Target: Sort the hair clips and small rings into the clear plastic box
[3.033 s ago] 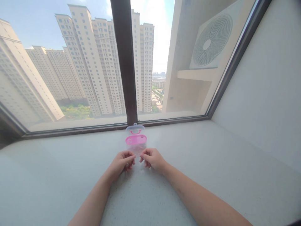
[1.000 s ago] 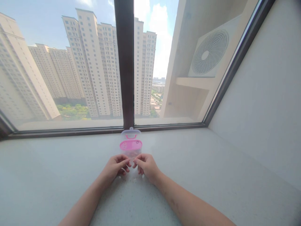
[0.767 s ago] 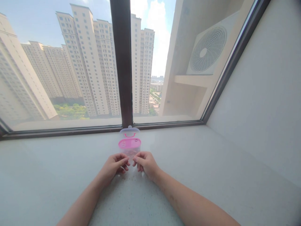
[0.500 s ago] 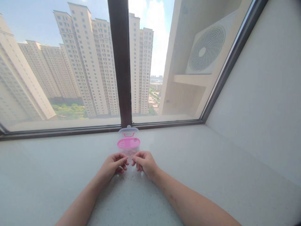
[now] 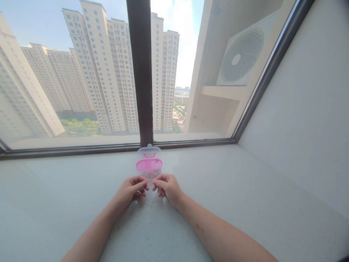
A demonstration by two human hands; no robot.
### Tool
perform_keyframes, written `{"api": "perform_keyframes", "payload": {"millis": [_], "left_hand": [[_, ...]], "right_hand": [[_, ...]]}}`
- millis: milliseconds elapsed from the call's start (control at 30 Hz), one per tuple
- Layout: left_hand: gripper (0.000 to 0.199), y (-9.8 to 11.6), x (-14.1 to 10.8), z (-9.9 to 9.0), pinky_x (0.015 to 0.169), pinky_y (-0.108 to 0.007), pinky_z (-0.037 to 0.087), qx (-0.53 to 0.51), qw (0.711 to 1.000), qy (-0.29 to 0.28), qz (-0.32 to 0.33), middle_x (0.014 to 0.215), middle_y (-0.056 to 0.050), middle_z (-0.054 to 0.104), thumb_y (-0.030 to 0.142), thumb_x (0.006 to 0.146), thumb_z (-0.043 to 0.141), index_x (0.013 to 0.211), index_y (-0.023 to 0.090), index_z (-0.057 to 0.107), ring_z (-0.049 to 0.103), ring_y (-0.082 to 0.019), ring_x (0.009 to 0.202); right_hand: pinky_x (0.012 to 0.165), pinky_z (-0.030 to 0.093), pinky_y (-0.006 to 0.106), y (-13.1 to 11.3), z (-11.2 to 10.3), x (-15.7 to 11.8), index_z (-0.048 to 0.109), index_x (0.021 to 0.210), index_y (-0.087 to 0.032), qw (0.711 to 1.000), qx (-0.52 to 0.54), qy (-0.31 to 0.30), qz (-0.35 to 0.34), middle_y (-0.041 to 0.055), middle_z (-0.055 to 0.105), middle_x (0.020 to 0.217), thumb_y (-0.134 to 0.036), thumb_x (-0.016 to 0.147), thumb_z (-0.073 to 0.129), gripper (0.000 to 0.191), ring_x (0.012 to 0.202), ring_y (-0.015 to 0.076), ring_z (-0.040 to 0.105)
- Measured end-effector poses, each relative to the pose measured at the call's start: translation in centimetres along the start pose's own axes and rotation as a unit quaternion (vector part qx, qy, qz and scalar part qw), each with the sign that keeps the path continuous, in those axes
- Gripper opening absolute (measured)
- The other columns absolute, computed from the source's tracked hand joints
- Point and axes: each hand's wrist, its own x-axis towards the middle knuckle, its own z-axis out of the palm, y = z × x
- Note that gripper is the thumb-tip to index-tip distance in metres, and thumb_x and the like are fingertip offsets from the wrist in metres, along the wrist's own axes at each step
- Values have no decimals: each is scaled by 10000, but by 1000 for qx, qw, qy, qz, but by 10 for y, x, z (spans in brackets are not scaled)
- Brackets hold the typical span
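My left hand (image 5: 136, 187) is closed in a pinch, thumb against forefinger, just in front of a small plastic box. Facing it across a narrow gap, my right hand (image 5: 167, 186) pinches the same way. Whatever the fingertips hold is too small to make out. Behind the hands stands the see-through box with a pink inner tray (image 5: 149, 165) on top. A few tiny pieces lie on the tray, including a dark ring at its right. The box's clear lid (image 5: 149, 150), with a pink handle, is raised at the back. The hands partly hide the box's front.
The box and hands are on a pale, speckled sill (image 5: 68, 189). A window with a dark frame (image 5: 144, 72) rises right behind the box. A white wall (image 5: 305, 109) bounds the sill on the right. Outside are tall buildings and an air-conditioner unit (image 5: 241, 56).
The view has shifted very slightly. Both hands keep their pinches in front of the box, with hardly any movement; the box and its lid stay put.
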Motion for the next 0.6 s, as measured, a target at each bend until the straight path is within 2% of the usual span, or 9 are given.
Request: {"api": "perform_keyframes", "payload": {"millis": [267,600], "left_hand": [[310,0,1,2,449,-198,405,8,1000,-4,8,705,-32,652,429,701,717,748,135,630,562,-109,512],[301,3,0,0,452,-204,412,13,1000,9,13,696,-24,645,421,657,740,738,147,646,555,-110,511]], "right_hand": [[330,280,176,1,0,1,627,672,-116,1000,-16,5,2,24,651,583,-365,687,673,254,342,56,446],[341,285,177,-2,-6,0,618,679,-118,1000,-10,17,-5,8,623,548,-362,675,686,254,354,58,448]]}}
